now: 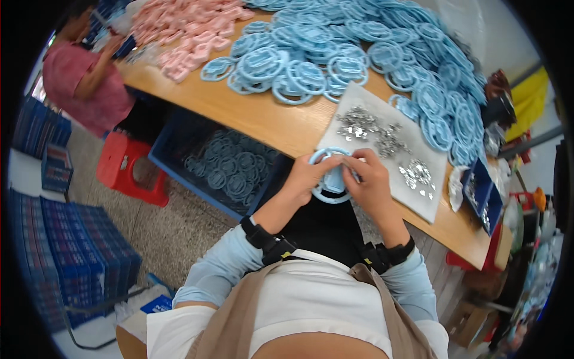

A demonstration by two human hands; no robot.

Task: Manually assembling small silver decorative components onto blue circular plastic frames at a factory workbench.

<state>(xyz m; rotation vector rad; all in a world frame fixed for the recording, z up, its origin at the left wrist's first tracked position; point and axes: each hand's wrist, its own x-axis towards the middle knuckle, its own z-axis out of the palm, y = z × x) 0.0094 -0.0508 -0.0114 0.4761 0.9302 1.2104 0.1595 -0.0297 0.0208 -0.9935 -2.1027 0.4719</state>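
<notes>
Fingers of left hand (304,179), right hand (372,180) clamped on blue piece (333,182); table edge (239,124) near, bare wood (290,119) ahead-left.

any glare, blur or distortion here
Head view: sheen on the brown wooden table, glints off small silver metal pieces; head view: fisheye bending in the dark-blue stacks at left; head view: soft detail on the held light-blue plastic ring.

Head cam, left of fisheye pair: looks steeply down past wearer's torso (317,299), both hands (304,179) close, mid-frame; table (287,122) beyond, bowed toward rim.
</notes>
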